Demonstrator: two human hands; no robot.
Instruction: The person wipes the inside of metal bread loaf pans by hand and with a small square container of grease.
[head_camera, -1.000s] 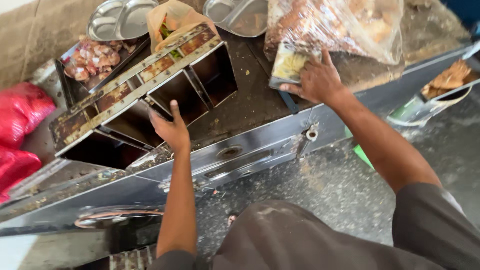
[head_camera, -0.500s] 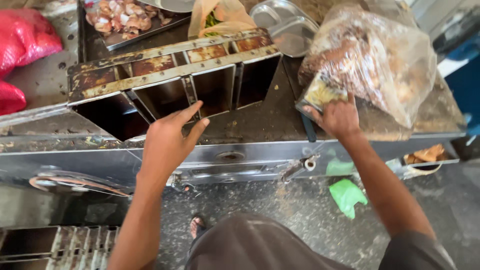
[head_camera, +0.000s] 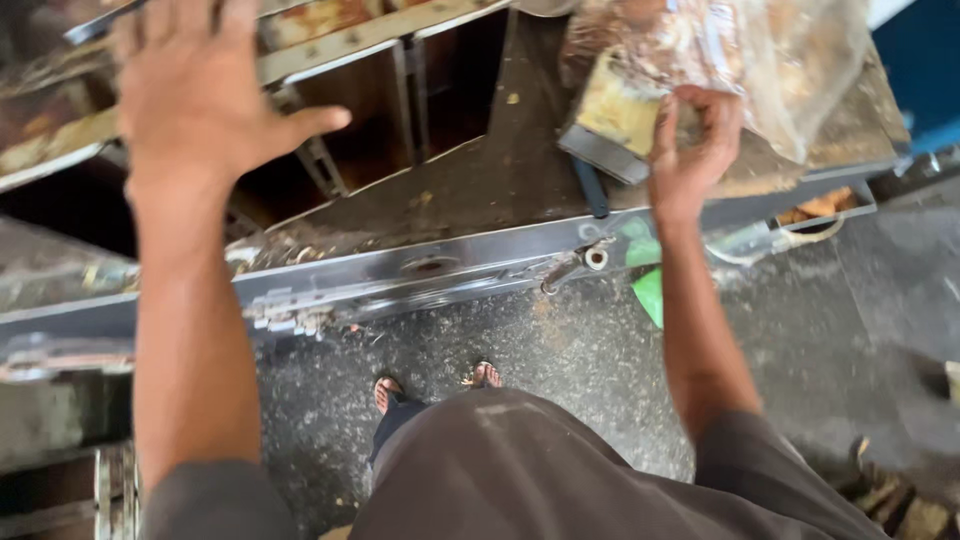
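Fingers of left hand (head_camera: 200, 95) spread loose above metal tray (head_camera: 350, 110). Right hand (head_camera: 690, 150) grips yellow block (head_camera: 615, 110) under plastic bag (head_camera: 780, 60).

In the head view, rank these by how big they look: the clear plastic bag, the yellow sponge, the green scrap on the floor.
1. Plastic bag, largest, though cut off by the frame's edge.
2. Yellow sponge, partly behind the right hand.
3. Green scrap, smallest, though it lies farther from the camera.

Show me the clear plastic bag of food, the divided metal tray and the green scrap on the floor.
Clear plastic bag of food (head_camera: 790, 60), head view, its bulging side.
Divided metal tray (head_camera: 400, 100), head view, a partition wall.
Green scrap (head_camera: 652, 295), head view, its middle.
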